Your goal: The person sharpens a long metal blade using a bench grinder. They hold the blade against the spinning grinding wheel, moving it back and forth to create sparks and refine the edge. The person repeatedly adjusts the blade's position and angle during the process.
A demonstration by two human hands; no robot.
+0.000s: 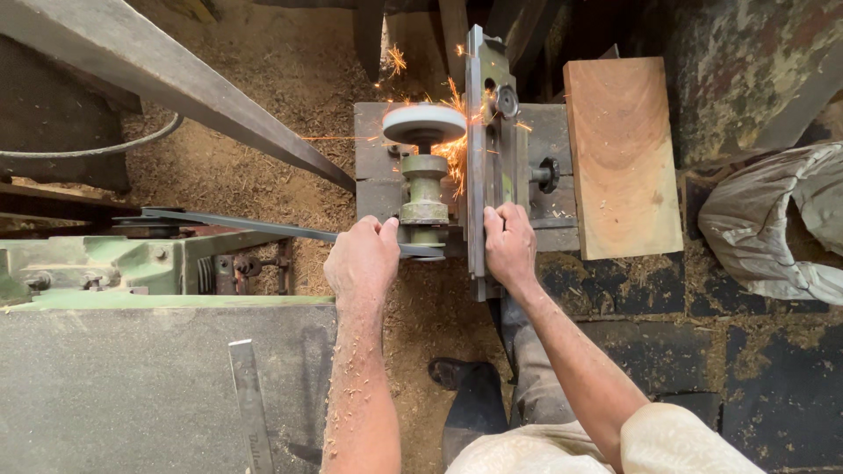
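Sawdust (255,149) covers the floor around a small grinding stand (378,167); darker, cracked ground lies at lower right. Grey worktop (132,386) fills lower left, a steel rule (250,408) lying on it, green machine body (105,263) along its far edge. Steel beam (202,88) crosses diagonally from upper left. Drive belt (237,225) runs from the green machine toward the spindle (424,189), which carries a pale grinding wheel (424,124). Long flat blade (477,149) sits in a metal guide just right of the wheel, touching its edge; sparks (455,151) fly at the contact. Wood block (622,158) lies right of the guide, a black knob (548,174) between them. Pale sack (777,224) at right edge, cut off. Left hand (362,259) rests at the stand's near edge, grip curled over it beside the belt; what the fingers press is hidden. Right hand (509,246) has its grip closed on the blade's near end. Blade's far end runs into shadow at top. Dark shoe (461,376) below, partly hidden by the arms. Background top right too dark to read.
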